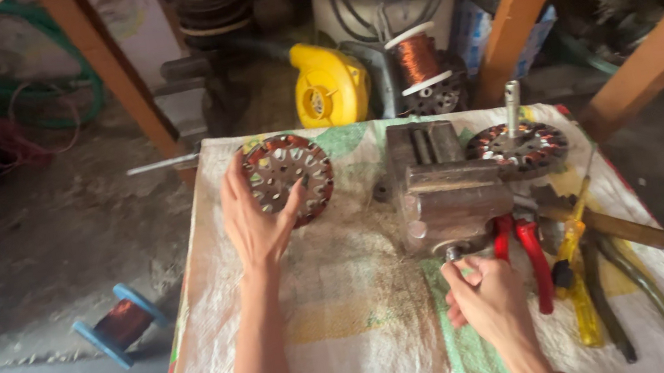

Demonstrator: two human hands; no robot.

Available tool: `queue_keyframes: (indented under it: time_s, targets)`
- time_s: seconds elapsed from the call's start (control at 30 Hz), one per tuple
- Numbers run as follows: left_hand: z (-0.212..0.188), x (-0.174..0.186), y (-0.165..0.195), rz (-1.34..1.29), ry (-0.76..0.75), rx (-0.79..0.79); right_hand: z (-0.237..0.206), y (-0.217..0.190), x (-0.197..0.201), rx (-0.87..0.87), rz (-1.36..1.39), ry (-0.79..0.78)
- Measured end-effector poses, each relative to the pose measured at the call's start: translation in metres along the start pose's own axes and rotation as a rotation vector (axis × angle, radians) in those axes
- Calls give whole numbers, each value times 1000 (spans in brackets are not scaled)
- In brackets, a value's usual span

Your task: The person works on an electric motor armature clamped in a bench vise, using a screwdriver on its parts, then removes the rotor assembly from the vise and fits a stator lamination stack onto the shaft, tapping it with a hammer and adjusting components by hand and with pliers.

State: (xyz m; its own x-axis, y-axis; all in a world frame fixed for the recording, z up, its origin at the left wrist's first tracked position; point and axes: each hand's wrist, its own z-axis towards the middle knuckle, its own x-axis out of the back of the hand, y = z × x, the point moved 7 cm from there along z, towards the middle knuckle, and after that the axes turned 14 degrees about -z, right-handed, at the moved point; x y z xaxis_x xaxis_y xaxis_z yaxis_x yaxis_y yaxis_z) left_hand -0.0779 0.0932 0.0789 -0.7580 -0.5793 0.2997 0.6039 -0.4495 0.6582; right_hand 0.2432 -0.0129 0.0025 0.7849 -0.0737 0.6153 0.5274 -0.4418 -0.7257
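Observation:
My left hand (252,217) rests against the left edge of a round slotted metal stator core (290,175) lying on the cloth-covered table (348,344). My right hand (487,295) is closed around the handle of a grey bench vise (443,187) at its near end. A second stator with a shaft (518,144) sits to the right of the vise.
Red-handled pliers (530,257), a yellow screwdriver (578,281) and other hand tools lie at the right of the table. A yellow blower (329,85) and a copper wire spool (418,59) stand behind. Another wire spool (119,325) lies on the floor at left. Orange wooden legs frame the back.

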Motion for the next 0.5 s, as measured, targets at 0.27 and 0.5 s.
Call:
queue_keyframes:
  time_s: [0.27,0.5]
  targets:
    - [0,4,10,110,57,-54,68,-31,176,358,-141,684]
    - [-4,-4,4,125,2,-36,182,-74,144,586,-485,446]
